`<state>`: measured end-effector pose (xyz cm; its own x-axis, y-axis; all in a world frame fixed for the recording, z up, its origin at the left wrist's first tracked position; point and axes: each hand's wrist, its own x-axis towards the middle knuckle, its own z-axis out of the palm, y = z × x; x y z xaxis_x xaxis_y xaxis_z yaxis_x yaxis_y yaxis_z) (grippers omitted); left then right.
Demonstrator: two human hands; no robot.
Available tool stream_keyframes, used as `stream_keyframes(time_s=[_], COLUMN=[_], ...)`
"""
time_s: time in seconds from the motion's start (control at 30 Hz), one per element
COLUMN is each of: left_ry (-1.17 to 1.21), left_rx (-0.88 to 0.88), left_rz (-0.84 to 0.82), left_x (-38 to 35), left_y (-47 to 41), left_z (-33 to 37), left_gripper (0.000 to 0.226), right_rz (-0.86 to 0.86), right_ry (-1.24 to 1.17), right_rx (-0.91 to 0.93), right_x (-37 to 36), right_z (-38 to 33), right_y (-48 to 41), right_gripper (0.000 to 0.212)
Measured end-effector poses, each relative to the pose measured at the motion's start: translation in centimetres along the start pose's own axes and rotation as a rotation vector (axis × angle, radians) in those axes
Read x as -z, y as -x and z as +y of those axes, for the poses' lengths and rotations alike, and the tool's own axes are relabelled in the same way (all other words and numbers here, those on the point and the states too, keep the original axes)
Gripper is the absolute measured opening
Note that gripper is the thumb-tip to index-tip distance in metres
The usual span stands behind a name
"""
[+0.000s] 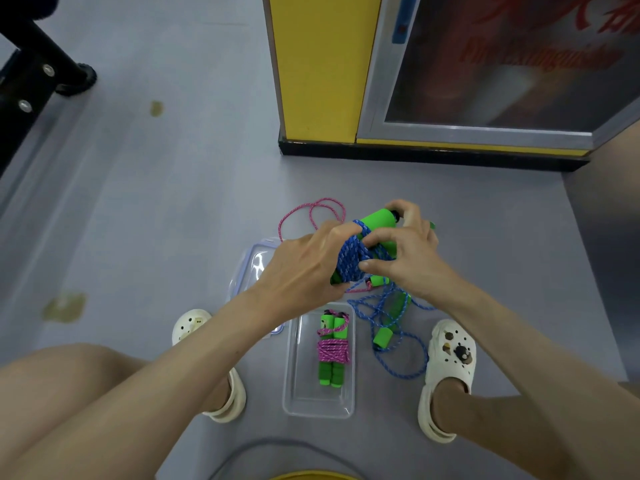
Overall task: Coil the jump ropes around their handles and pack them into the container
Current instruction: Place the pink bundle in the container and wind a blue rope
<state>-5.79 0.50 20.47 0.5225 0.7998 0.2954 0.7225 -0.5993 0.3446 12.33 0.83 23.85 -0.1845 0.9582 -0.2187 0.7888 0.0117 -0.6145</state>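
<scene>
Left hand [304, 268] gripping blue braided jump rope [353, 259] coiled on green foam handles [377, 220], right hand [410, 252] pinching its strands, near clear plastic container [290, 393] holding pink coiled rope [332, 353], red panel lettering [536, 53] unreadably blurred.

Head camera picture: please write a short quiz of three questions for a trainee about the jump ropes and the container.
1. True or false: the clear container already holds a pink rope coiled around green handles.
2. The rope bundle gripped by the left hand and the right hand is wound with rope of which colour? A blue, B pink, C yellow.
3. Fill the gap: the loose green handle on the floor lies nearer the person's ____ shoe.

Key: 1. true. 2. A. 3. right; it lies close to the right shoe.
</scene>
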Motion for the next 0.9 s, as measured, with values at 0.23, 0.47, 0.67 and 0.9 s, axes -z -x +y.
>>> stream_keyframes(time_s=[0.23, 0.47, 0.67, 0.9], left_ry=[-0.033, -0.063, -0.159, -0.032], left_rx=[-0.032, -0.068, -0.111, -0.048], left_rz=[0.009, -0.023, -0.075, -0.076], left_x=[0.0, 0.1, 0.3, 0.9], left_y=[-0.1, 0.0, 0.6, 0.5], left_z=[0.0, 0.0, 0.1, 0.0], left_gripper=[0.076, 0.076, 0.072, 0.056], right_rz=[-0.019, 0.022, 0.033, 0.143], right_ry=[-0.016, 0.127, 0.271, 0.224], right_rx=[-0.041, 0.017, 0.122, 0.186], right_x=[-0.3, -0.5, -1.1, -1.7], right_z=[0.3, 0.3, 0.7, 1.0], right_y=[-0.1, 0.0, 0.5, 0.8], right_gripper=[0.021, 0.021, 0.033, 0.030])
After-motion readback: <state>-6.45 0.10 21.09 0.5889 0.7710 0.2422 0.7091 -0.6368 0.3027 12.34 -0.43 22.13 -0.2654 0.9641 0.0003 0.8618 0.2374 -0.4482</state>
